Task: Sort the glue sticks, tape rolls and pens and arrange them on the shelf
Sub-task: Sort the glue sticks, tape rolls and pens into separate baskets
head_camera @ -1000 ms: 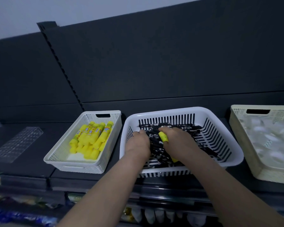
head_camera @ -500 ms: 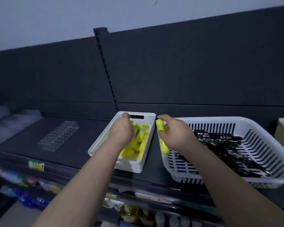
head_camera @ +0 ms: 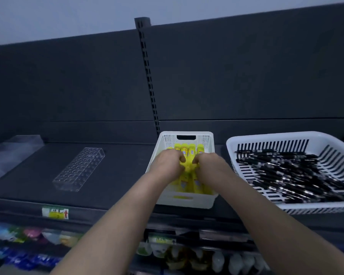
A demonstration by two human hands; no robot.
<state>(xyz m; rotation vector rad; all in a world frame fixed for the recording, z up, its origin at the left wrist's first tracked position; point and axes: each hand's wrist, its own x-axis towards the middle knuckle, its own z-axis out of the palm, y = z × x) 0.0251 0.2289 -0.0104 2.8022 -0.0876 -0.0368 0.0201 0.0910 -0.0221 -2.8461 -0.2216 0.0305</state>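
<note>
A small white basket (head_camera: 187,201) on the dark shelf holds several yellow glue sticks (head_camera: 189,151) lying lengthwise. Both my hands are inside it, side by side. My left hand (head_camera: 167,165) is curled over the sticks at the basket's left, its fingertips hidden. My right hand (head_camera: 211,167) is curled over the sticks at the right, fingers closed on a glue stick among them. To the right stands a larger white slotted basket (head_camera: 266,136) filled with several black pens (head_camera: 298,171). No tape rolls are in view.
A clear acrylic holder with holes (head_camera: 79,169) lies on the shelf (head_camera: 123,171) to the left. A slotted upright post (head_camera: 149,80) rises behind the glue basket. Packaged goods (head_camera: 38,237) hang on the lower shelves below a price tag (head_camera: 55,212).
My right hand carried a yellow glue stick from the pen basket leftward into the glue stick basket. My left hand also moved over into that basket. The view swung left.
</note>
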